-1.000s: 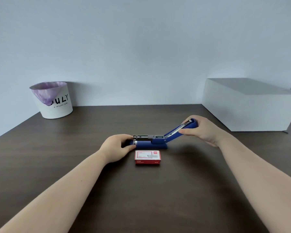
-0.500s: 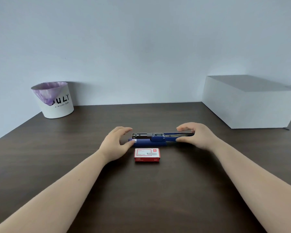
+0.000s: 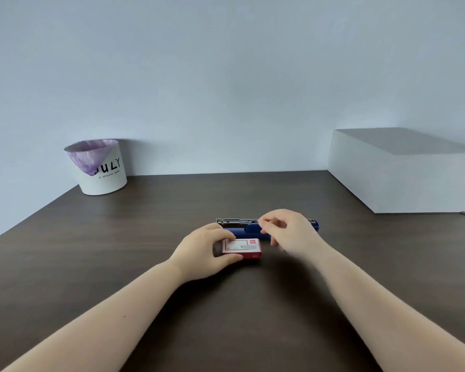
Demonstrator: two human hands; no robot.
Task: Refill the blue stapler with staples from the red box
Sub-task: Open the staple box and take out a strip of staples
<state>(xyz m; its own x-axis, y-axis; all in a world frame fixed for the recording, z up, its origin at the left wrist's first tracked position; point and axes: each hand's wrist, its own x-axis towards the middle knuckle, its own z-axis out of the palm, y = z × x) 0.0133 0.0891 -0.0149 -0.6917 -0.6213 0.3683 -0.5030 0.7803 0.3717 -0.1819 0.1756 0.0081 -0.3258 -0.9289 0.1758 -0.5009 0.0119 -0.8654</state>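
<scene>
The red box [image 3: 241, 248] is looking light and easily crushed; the left hand [image 3: 204, 251] is grasping its short end, while the right hand [image 3: 287, 232], loosely curled and empty, is hovering beside.

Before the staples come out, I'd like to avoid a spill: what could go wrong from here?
1. The left hand pinches only the left end of the red box; opening it there could tip it and scatter staples on the dark table.
2. The right hand hovers just over the blue stapler, which lies opened flat right behind the box, and might knock it.
</scene>
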